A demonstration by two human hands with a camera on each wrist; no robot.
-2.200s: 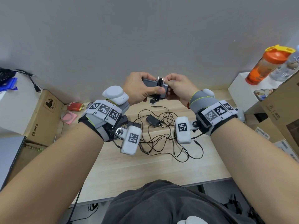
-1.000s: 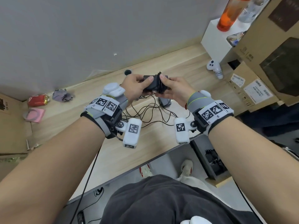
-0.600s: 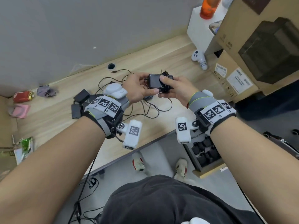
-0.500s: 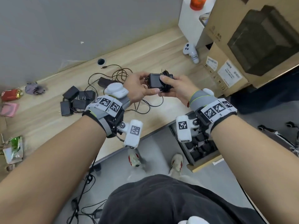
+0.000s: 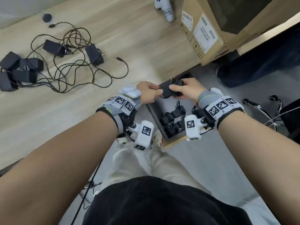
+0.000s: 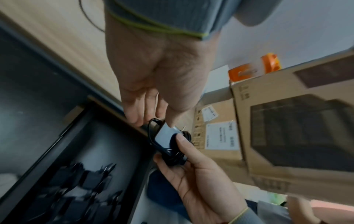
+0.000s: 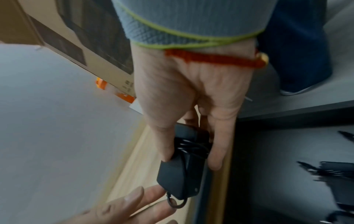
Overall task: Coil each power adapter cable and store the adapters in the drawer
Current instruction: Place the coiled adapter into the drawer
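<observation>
We hold the adapter over the drawer, near its far end, so it can drop beside those stored there. Our right hand clamps thumb and fingers over the coil so it cannot unwind; our left hand pinches the other end, steadying it.

Black adapter; dark drawer, probably black; light wood desk; brown box.

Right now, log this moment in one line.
both hands hold coiled adapter | over open drawer | left hand | right hand | not yet stored
</observation>
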